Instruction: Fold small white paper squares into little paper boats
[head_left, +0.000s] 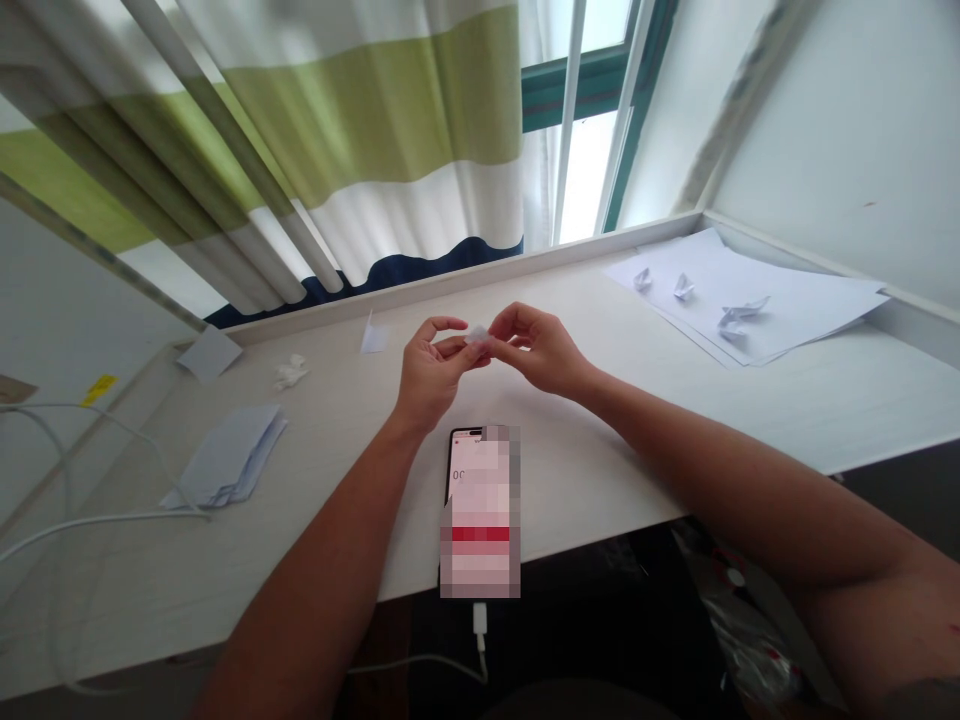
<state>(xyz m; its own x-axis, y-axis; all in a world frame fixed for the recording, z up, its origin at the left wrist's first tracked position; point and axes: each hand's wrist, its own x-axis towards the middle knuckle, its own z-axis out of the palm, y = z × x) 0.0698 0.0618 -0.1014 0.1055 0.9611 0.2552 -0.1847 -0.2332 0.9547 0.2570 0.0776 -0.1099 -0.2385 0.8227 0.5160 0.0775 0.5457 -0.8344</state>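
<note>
Both hands meet above the middle of the white desk, pinching a small folded piece of white paper (477,334). My left hand (435,372) grips its near left side between thumb and fingers. From the right, my right hand (541,350) pinches the paper with thumb and forefinger. Part of the paper is hidden behind the fingertips, so its full shape cannot be made out. Below the hands lies a phone (480,510), its screen partly blurred out, with a white charging plug (480,618) at its lower end.
Several folded paper shapes (684,288) rest on large white sheets (810,300) at the right. On the left are a paper stack (225,455), crumpled tissue (291,372), a square paper (210,354), a small folded paper (373,336) and a white cable (105,518). A curtain (375,120) hangs behind.
</note>
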